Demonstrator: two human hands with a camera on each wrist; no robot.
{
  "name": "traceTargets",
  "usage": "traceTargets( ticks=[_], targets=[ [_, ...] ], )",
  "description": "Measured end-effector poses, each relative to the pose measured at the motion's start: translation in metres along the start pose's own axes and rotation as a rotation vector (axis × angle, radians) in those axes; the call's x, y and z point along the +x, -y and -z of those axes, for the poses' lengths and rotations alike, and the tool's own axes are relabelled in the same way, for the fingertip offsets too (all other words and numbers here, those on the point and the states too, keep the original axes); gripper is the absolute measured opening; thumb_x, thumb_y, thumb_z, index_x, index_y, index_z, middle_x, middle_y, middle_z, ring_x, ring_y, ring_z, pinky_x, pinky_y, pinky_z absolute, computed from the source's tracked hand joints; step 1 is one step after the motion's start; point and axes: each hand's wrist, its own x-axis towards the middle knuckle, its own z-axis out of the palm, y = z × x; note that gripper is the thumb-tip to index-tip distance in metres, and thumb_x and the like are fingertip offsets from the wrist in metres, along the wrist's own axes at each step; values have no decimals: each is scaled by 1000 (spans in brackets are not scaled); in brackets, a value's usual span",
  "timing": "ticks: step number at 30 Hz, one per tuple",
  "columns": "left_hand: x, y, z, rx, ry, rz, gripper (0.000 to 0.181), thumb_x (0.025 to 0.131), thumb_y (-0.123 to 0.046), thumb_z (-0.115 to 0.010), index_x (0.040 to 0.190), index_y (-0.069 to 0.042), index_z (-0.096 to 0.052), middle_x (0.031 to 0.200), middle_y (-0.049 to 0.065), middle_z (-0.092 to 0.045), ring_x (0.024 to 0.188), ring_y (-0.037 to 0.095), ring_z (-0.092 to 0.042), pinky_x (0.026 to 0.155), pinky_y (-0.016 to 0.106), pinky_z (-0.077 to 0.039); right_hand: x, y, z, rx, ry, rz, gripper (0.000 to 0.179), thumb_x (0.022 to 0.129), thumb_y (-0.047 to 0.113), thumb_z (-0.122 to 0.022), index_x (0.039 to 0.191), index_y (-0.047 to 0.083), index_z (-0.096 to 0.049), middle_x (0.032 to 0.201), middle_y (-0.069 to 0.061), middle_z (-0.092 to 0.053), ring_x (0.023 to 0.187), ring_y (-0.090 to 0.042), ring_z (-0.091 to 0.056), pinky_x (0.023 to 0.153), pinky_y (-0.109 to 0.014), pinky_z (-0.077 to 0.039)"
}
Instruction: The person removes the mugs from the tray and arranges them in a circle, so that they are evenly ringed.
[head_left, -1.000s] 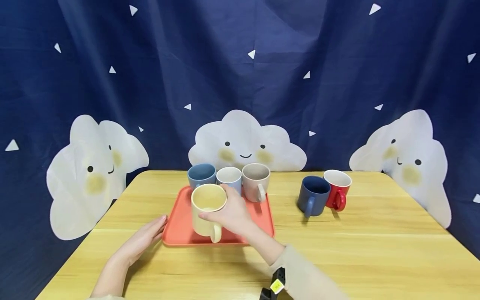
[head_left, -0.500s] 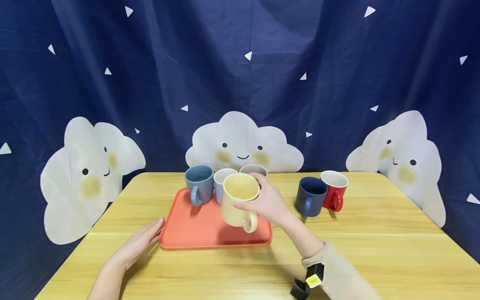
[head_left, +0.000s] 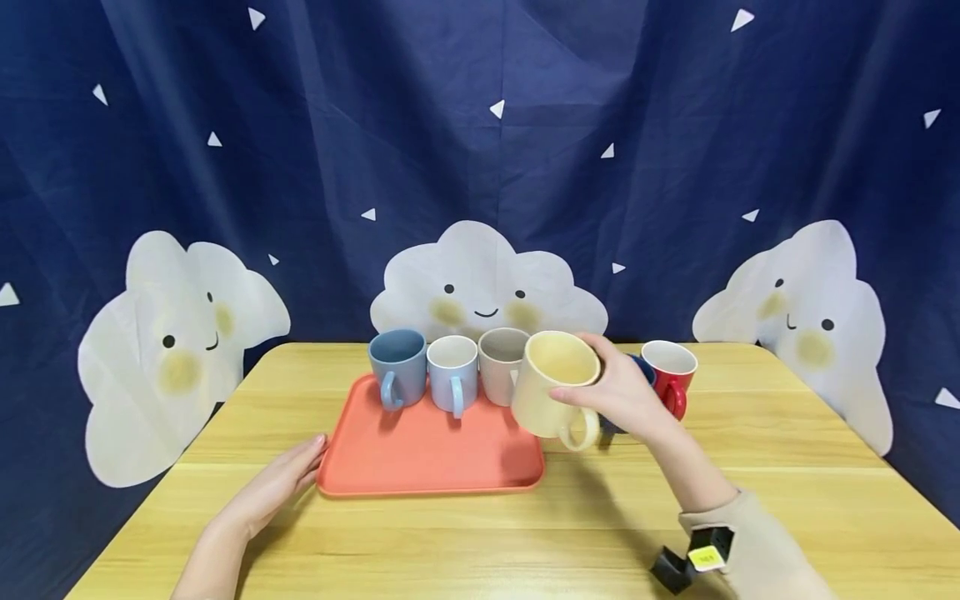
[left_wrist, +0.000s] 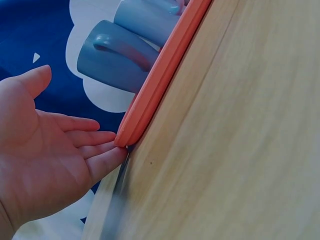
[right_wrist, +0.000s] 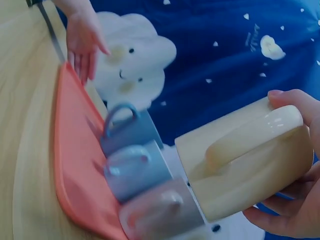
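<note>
A pale yellow mug (head_left: pixel 553 392) is held up by my right hand (head_left: pixel 621 390), thumb on the near side and fingers round the far side. It tilts slightly above the right edge of the coral tray (head_left: pixel 427 458). Along the tray's back stand a grey-blue mug (head_left: pixel 401 371), a light blue mug with white inside (head_left: pixel 453 379) and a beige mug (head_left: pixel 498 375), partly covered by the yellow one. My left hand (left_wrist: pixel 55 155) has straight fingers, their tips touching the tray's left edge.
Right of the tray, a red mug with white inside (head_left: pixel 672 367) stands on the wooden table (head_left: pixel 750 450). Beside it a navy mug (head_left: pixel 647 371) is mostly hidden behind my right hand. A dark blue curtain (head_left: pixel 480 150) with clouds hangs behind the table.
My right hand has carried the yellow mug from over the tray's middle rightward to its right edge. The light blue and beige mugs show more now. My left hand stays at the tray.
</note>
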Motion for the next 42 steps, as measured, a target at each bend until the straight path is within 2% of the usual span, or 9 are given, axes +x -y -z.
traceTargets(
  ticks=[4, 9, 14, 19, 25, 28, 33, 36, 42],
  targets=[
    [-1, -1, 1, -12, 9, 0, 67, 102, -38, -30, 141, 15, -15, 147, 30, -17, 135, 35, -20, 105, 25, -34, -11, -11, 23, -14, -24, 4, 73, 70, 22, -81, 130, 1, -44, 112, -15, -58, 96, -25, -56, 84, -33, -48],
    [-1, -1, 0, -13, 10, 5, 69, 101, -40, -30, 141, 15, -15, 147, 30, -17, 135, 35, -20, 105, 24, -34, -27, -27, 53, 5, -75, 41, 65, 73, 13, -78, 128, -1, -46, 108, -15, -57, 87, -13, -57, 69, -20, -51],
    [-2, 0, -1, -15, 12, -6, 68, 102, -39, -30, 141, 15, -16, 147, 30, -18, 135, 35, -20, 103, 21, -35, -44, -49, 85, 0, -112, 19, 60, 79, 9, -73, 129, 0, -42, 106, 0, -55, 88, -5, -54, 70, -14, -48],
    [-4, 1, -1, -13, 12, 3, 68, 102, -39, -31, 141, 14, -17, 146, 30, -19, 135, 36, -21, 107, 31, -33, -60, -74, 112, 1, -144, 50, 53, 80, 0, -69, 127, 5, -47, 104, 7, -56, 89, -4, -54, 72, -11, -46],
    [-2, 1, -2, 2, 3, -12, 67, 101, -39, -31, 141, 14, -19, 146, 30, -20, 134, 36, -22, 108, 34, -31, -76, -105, 143, -137, -173, -72, 61, 82, 11, -70, 135, 7, -40, 98, 20, -53, 86, 7, -50, 68, -7, -40],
    [-2, 0, -2, 13, -4, -15, 67, 101, -39, -31, 140, 14, -19, 146, 30, -20, 134, 36, -22, 108, 34, -30, -79, -121, 152, -203, -175, -131, 63, 82, 18, -71, 133, 3, -38, 94, 21, -53, 83, 8, -48, 64, -9, -40],
    [-2, -1, -3, 23, -5, -13, 67, 102, -39, -31, 140, 14, -19, 146, 31, -20, 134, 36, -21, 108, 34, -30, -80, -148, 157, -279, -167, -185, 67, 81, 26, -72, 132, -2, -37, 93, 11, -54, 81, 8, -44, 61, -14, -38],
    [-3, -2, -3, 17, -11, -5, 67, 101, -39, -31, 140, 15, -20, 145, 31, -21, 134, 36, -22, 107, 33, -31, -77, -161, 158, -293, -155, -187, 68, 82, 27, -72, 132, -3, -37, 95, 7, -54, 81, 8, -44, 62, -14, -38],
    [-3, -2, -3, 13, -21, 5, 68, 101, -39, -32, 140, 15, -19, 146, 31, -20, 134, 36, -21, 107, 33, -32, -71, -177, 159, -266, -158, -146, 64, 82, 24, -71, 129, -5, -39, 92, 12, -56, 79, 7, -48, 62, -13, -40]
  ],
)
